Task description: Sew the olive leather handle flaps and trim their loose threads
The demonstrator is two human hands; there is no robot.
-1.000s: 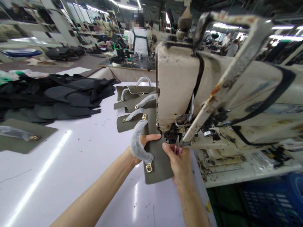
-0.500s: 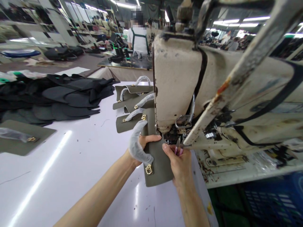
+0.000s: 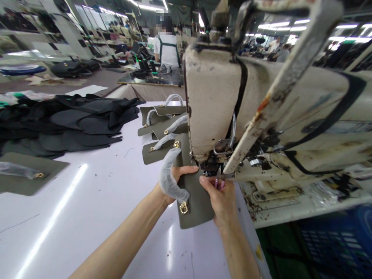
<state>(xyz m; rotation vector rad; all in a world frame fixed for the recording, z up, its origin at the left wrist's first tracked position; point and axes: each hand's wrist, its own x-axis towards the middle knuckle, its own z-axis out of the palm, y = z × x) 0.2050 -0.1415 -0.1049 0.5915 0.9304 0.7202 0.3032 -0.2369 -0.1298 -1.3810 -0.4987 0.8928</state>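
An olive-grey bag panel (image 3: 197, 209) with gold buckles lies under the head of a sewing machine (image 3: 213, 100). Its curved handle (image 3: 169, 176) is wrapped in clear plastic. My left hand (image 3: 174, 182) reaches through the handle loop and grips the panel, thumb on top close to the presser foot (image 3: 211, 170). On the panel's right edge my right hand (image 3: 222, 197) is closed, thumb on top and the other fingers largely hidden. Small pink-handled scissors (image 3: 220, 183) are tucked in that same hand, blades pointing up towards the machine.
Similar panels with wrapped handles (image 3: 158, 151) lie behind the machine head, and another panel (image 3: 35, 172) is at the left. A heap of black cut pieces (image 3: 72, 124) covers the far left. A blue basket (image 3: 334, 240) stands low at right. A person (image 3: 167, 50) sits ahead, facing away.
The view has shifted a little, so the machine appears slightly further left. Both hands keep their hold, and the panel stays in nearly the same place under the machine head.
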